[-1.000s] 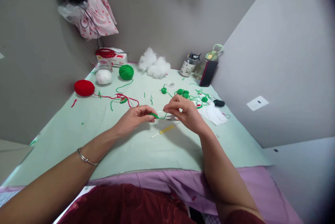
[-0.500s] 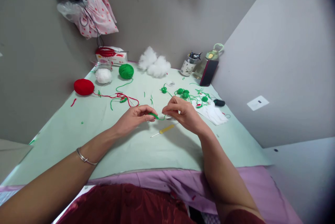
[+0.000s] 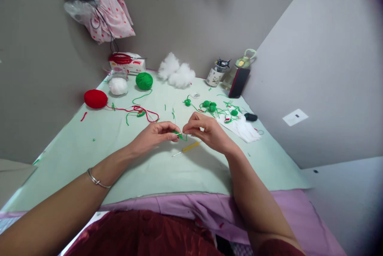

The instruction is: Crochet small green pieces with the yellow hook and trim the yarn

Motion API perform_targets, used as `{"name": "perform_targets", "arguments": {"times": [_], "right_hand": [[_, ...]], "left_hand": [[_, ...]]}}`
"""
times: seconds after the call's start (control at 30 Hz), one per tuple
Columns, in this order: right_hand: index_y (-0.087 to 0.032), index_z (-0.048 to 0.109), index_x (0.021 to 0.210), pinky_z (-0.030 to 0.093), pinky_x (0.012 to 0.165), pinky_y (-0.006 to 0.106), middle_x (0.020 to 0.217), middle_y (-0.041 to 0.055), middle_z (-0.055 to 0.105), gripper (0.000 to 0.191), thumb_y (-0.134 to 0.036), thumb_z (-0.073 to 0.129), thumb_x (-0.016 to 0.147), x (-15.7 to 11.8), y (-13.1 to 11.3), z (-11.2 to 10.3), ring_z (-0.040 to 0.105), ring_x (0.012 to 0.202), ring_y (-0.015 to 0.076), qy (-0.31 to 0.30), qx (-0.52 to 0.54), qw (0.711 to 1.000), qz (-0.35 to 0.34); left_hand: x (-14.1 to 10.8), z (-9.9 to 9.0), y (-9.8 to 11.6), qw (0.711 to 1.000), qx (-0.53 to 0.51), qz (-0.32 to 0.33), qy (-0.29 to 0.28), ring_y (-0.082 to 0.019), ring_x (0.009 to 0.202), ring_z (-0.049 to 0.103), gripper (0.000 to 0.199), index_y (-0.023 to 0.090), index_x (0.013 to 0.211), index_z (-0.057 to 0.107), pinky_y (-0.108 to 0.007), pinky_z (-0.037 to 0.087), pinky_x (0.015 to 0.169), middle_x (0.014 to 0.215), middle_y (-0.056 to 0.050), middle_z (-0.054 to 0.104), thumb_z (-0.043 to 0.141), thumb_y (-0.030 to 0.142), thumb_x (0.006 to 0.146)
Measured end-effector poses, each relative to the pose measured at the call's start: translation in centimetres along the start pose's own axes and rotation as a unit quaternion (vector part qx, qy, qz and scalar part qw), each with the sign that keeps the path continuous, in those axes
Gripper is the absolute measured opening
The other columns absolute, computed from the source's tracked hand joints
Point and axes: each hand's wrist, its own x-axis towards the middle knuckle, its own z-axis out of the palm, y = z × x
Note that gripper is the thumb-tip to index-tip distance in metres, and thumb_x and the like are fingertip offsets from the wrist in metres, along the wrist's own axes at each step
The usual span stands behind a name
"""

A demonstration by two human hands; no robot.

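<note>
Pinched between the thumb and fingers of my left hand (image 3: 163,132) is a small green crocheted piece (image 3: 180,135). The fingertips of my right hand (image 3: 206,129) are closed on a thin needle (image 3: 181,133), whose far end reaches the green piece. A short loop of green yarn hangs by the piece. Part of a metal tool lies behind my right fingers, mostly hidden. Just below the hands, a crochet hook with a yellow handle (image 3: 190,147) rests on the table.
Red (image 3: 95,99), white (image 3: 118,86) and green (image 3: 144,81) yarn balls sit at back left. White stuffing (image 3: 176,71) lies at the back. Green pieces (image 3: 212,107), white tissue (image 3: 241,128), a pen jar (image 3: 214,76), a phone (image 3: 239,83) and a bottle (image 3: 243,62) stand or lie right.
My right hand has moved slightly left, closer to my left hand. The needle now reaches the green piece, and the yarn between the hands hangs in a smaller loop.
</note>
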Motion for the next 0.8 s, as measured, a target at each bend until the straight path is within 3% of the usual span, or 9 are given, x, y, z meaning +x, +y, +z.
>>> {"name": "perform_targets", "arguments": {"times": [0.5,0.8], "right_hand": [[-0.025,0.077,0.093,0.044,0.072,0.027,0.082,0.0009,0.057,0.014,-0.019,0.064,0.096,0.0,0.0,0.0,0.057,0.081,0.0142,0.003,-0.014,1.000,-0.001],[-0.022,0.076,0.097,0.046,0.068,0.026,0.085,0.0012,0.065,0.010,-0.021,0.066,0.094,0.3,0.3,1.3,0.058,0.069,0.0107,0.049,0.035,0.997,0.058]], "left_hand": [[0.1,0.0,-0.2,1.000,-0.025,-0.006,0.003,-0.019,0.088,0.069,0.019,0.021,0.093,0.076,-0.037,0.050,0.092,0.092,-0.002,0.073,0.080,0.035,0.081],[0.2,-0.1,-0.3,0.998,-0.048,0.001,0.029,-0.016,0.083,0.067,0.022,0.021,0.094,0.071,-0.035,0.050,0.090,0.090,0.000,0.069,0.080,0.036,0.081]]}}
